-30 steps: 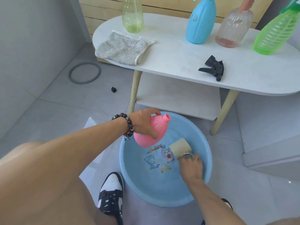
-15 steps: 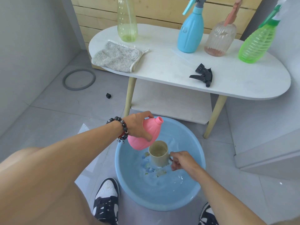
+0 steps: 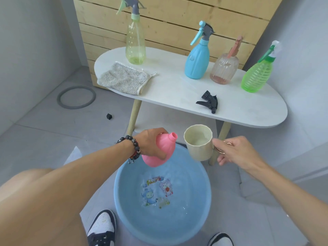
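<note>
Head view: cup (image 3: 199, 148) just beside pink bottle (image 3: 166, 146), above basin (image 3: 122, 201) rim.

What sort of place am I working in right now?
Likely a home wash or utility corner, perhaps a bathroom: a grey tiled floor, a blue basin holding water on it, and a low white table with spray bottles and a cleaning cloth.
</note>
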Action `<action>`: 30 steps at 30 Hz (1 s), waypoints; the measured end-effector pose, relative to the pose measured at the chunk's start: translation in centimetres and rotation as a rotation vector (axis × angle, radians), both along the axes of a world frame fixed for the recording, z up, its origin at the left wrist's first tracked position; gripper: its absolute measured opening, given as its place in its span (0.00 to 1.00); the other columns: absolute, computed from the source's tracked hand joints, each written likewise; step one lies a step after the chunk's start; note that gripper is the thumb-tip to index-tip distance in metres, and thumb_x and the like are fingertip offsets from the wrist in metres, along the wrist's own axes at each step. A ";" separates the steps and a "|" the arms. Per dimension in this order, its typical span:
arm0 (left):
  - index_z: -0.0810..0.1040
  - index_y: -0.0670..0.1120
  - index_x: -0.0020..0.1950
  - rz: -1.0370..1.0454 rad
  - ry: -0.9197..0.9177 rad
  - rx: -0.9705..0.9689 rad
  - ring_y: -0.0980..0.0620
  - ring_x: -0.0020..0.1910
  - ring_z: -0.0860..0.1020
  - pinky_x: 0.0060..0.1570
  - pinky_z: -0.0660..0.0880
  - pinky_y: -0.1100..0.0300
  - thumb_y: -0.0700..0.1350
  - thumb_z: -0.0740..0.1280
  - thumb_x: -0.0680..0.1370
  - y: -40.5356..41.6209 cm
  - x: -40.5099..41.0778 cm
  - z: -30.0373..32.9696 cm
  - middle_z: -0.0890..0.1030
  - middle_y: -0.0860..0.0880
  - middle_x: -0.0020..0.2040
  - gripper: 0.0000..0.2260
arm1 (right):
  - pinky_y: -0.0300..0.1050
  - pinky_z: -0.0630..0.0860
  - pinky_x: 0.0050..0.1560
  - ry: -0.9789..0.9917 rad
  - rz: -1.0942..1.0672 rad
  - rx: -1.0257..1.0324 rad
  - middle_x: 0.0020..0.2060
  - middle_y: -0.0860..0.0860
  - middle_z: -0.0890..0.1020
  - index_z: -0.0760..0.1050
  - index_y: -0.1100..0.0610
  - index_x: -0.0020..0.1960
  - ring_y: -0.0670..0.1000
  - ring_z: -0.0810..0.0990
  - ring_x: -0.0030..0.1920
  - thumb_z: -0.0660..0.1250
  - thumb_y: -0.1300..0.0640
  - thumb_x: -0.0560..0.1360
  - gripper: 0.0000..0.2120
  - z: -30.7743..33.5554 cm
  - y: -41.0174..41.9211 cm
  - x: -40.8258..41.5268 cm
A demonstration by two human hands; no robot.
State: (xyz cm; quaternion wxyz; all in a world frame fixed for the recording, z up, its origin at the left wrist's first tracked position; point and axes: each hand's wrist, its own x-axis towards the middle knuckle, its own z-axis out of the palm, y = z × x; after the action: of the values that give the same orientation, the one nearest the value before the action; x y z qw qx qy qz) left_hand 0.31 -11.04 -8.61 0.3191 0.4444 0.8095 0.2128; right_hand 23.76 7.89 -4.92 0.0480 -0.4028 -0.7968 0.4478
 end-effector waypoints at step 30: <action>0.71 0.56 0.70 -0.152 0.014 0.030 0.50 0.57 0.78 0.50 0.81 0.52 0.51 0.79 0.67 1.7 1.9 -0.4 0.78 0.54 0.60 0.34 | 0.45 0.55 0.29 0.157 -0.088 0.672 0.28 0.49 0.53 0.52 0.54 0.32 0.49 0.55 0.30 0.70 0.56 0.74 0.26 2.4 -4.7 0.0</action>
State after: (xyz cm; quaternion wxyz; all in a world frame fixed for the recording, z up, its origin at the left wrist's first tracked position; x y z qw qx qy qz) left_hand 2.17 -9.36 -9.01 0.3218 0.5109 0.7724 0.1970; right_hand 23.73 3.22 -2.53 0.2584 -0.3627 -0.8755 0.1874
